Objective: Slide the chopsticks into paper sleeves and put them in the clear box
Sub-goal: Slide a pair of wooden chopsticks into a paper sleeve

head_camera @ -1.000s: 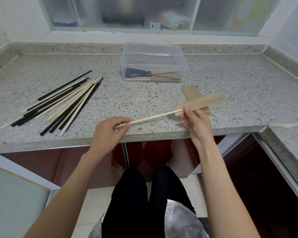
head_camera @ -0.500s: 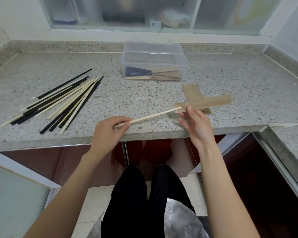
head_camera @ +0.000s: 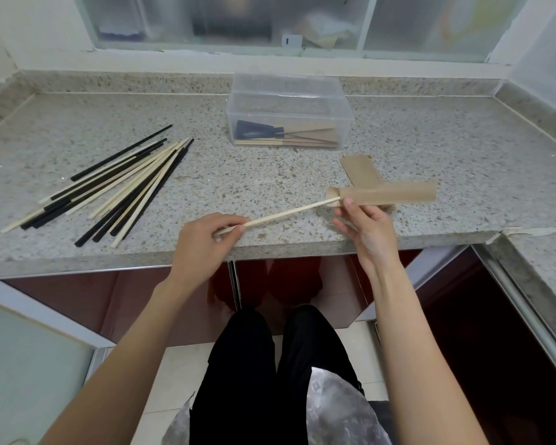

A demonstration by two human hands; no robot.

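My left hand (head_camera: 206, 245) pinches the near end of a pale wooden chopstick (head_camera: 289, 213) just above the counter's front edge. Its far tip sits at the open mouth of a brown paper sleeve (head_camera: 392, 196), which my right hand (head_camera: 365, 229) pinches near that opening. The sleeve lies almost level, pointing right. A pile of black and pale chopsticks (head_camera: 116, 184) lies loose on the left of the counter. The clear box (head_camera: 289, 101) stands at the back centre, with several sleeved chopsticks inside.
More brown sleeves (head_camera: 358, 170) lie stacked under and behind the held sleeve. The speckled granite counter (head_camera: 270, 175) meets a raised ledge and a window at the back. A second counter (head_camera: 552, 258) runs along the right, with red cabinet doors below.
The sleeve has swung from tilted to nearly level and shifted a little right. The chopstick tip stays at its mouth. My left hand has barely moved.
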